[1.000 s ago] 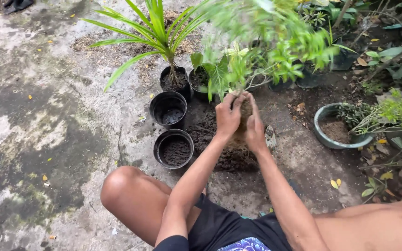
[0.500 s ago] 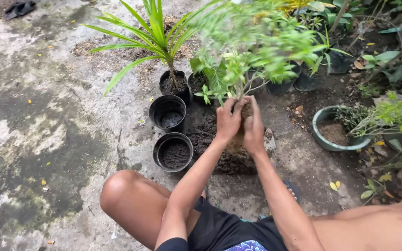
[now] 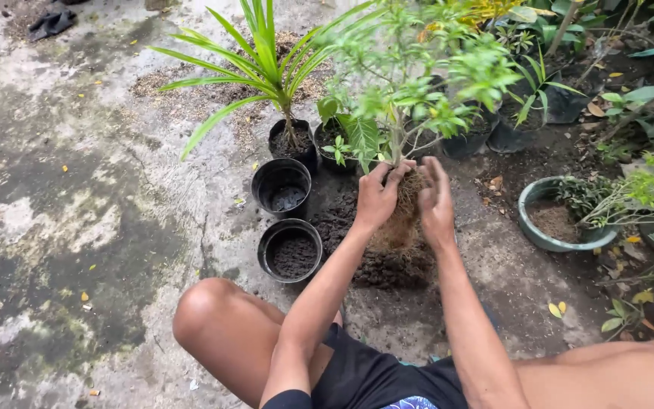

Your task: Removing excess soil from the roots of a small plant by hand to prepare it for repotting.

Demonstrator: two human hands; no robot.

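Observation:
A leafy green shrub (image 3: 410,76) stands upright with its brown root ball (image 3: 401,216) bare, held over a pile of dark soil (image 3: 376,254). My left hand (image 3: 376,198) grips the root ball from the left, fingers curled at the stem base. On the right side my right hand (image 3: 437,201) presses flat against the roots with fingers extended. Left of my hands sit two black plastic pots, the nearer pot (image 3: 290,250) partly filled with soil, the farther pot (image 3: 281,185) nearly empty.
A spiky green palm (image 3: 266,60) grows in a black pot (image 3: 291,140) behind. A round grey-green pot (image 3: 554,216) with soil sits at right among other potted plants. Mossy concrete (image 3: 77,212) spreads to the left. My bent knee (image 3: 213,318) is at the bottom.
The shrub has straightened upright and its foliage has steadied. My right hand has opened flatter against the root ball, exposing more roots. The camera has shifted slightly.

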